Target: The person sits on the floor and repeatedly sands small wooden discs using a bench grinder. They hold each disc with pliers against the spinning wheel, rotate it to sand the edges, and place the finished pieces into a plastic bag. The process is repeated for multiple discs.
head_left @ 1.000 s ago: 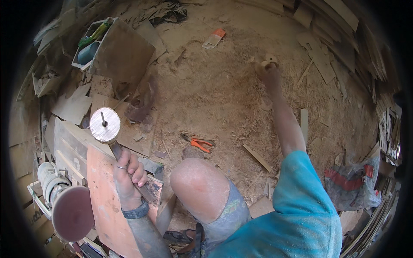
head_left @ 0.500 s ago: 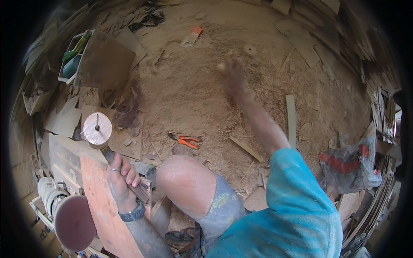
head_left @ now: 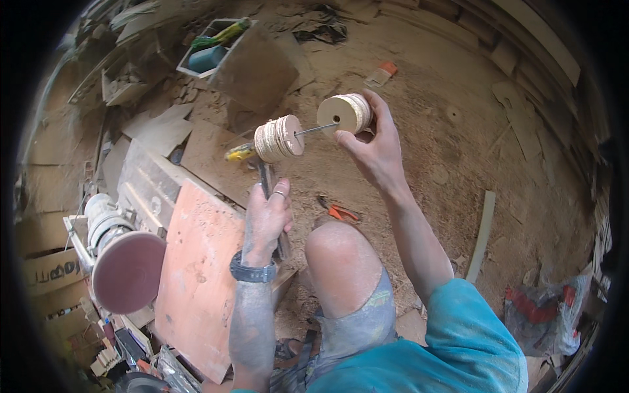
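My left hand (head_left: 267,216) is closed round a flat dark metal bar (head_left: 265,175), held upright. At its top a thin metal rod (head_left: 313,130) points right, carrying a stack of round wooden discs (head_left: 278,139) with rough, splintered edges. A yellow piece (head_left: 240,153) sticks out on the left side of that stack. Pinched between thumb and fingers, my right hand (head_left: 381,145) holds a second stack of wooden discs (head_left: 337,112) with a centre hole. The rod's tip is at that hole; whether it has entered, I cannot tell.
A disc sander (head_left: 129,272) stands left, beside an orange-pink board (head_left: 196,262). Orange-handled pliers (head_left: 342,212) lie on the sawdust-covered floor beyond my knee, with a paintbrush-like orange item (head_left: 381,74) farther off. A wooden box (head_left: 255,69) stands at the far left, a wood strip (head_left: 481,236) right.
My right hand has come up from the floor with a stack of wooden discs and met the rod's tip. My left hand has turned the rod to point right. The view has shifted left.
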Demonstrator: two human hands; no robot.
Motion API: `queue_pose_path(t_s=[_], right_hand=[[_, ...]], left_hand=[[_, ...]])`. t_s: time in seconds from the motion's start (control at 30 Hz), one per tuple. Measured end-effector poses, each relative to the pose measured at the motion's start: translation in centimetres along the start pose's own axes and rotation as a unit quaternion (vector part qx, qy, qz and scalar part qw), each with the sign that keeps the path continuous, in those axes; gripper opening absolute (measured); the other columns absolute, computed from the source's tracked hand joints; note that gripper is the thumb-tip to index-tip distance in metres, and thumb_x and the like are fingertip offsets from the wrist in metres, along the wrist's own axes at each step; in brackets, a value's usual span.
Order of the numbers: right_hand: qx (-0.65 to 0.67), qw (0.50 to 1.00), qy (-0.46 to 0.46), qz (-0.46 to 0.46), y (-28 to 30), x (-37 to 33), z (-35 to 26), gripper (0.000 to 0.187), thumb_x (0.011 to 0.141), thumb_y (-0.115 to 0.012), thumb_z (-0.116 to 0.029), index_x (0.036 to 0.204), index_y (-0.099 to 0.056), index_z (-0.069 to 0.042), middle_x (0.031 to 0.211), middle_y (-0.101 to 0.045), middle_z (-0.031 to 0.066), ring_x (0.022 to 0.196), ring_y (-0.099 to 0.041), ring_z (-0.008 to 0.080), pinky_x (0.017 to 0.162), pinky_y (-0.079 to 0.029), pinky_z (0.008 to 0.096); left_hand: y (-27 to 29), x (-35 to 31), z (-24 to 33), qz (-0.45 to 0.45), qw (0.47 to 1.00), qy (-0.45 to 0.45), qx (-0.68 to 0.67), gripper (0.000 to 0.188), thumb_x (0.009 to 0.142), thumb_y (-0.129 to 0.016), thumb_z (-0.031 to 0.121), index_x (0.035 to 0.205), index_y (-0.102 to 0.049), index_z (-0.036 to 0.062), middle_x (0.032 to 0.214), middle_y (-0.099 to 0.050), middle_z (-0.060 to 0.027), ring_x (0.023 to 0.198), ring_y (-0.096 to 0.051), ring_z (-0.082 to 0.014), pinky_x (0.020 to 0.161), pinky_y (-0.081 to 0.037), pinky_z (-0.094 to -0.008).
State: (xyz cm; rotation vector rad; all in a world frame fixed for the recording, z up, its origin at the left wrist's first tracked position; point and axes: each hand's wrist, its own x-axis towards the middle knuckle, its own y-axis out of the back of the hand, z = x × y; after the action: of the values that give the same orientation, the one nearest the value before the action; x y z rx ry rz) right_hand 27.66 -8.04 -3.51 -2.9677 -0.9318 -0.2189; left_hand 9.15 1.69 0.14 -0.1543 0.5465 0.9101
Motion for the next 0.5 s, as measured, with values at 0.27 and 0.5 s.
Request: queue_pose_path(t_s=[0.27, 0.5], right_hand=[[-0.194, 0.959, 0.207, 0.016, -3.9, -1.8, -3.7, 0.088, 0.069, -0.085, -0.023, 0.138, -0.039, 0.010, 0.125, -0.051, 0.0252, 0.119, -0.051, 0.0353, 0.102, -0.045, 0.0425], [0.019, 0.975, 0.215, 0.046, 1.3, 1.4, 3.1, 0.052, 0.085, -0.075, -0.028, 0.128, -0.060, -0.006, 0.130, -0.057, 0.0192, 0.108, -0.062, 0.0280, 0.081, -0.056, 0.0386]], left_hand=[[1.3, -0.6, 0.0, 0.108, 0.988, -0.038, 0.099, 0.019, 0.099, -0.057, 0.023, 0.098, -0.045, 0.0086, 0.067, -0.044, 0.0015, 0.044, -0.037, -0.0060, 0.037, -0.032, -0.0236], [2.9, -0.6, -1.4, 0.053, 0.991, 0.027, -0.122, 0.021, 0.099, -0.058, 0.027, 0.092, -0.045, 0.0130, 0.064, -0.037, 0.0054, 0.043, -0.033, -0.0045, 0.035, -0.030, -0.0220]])
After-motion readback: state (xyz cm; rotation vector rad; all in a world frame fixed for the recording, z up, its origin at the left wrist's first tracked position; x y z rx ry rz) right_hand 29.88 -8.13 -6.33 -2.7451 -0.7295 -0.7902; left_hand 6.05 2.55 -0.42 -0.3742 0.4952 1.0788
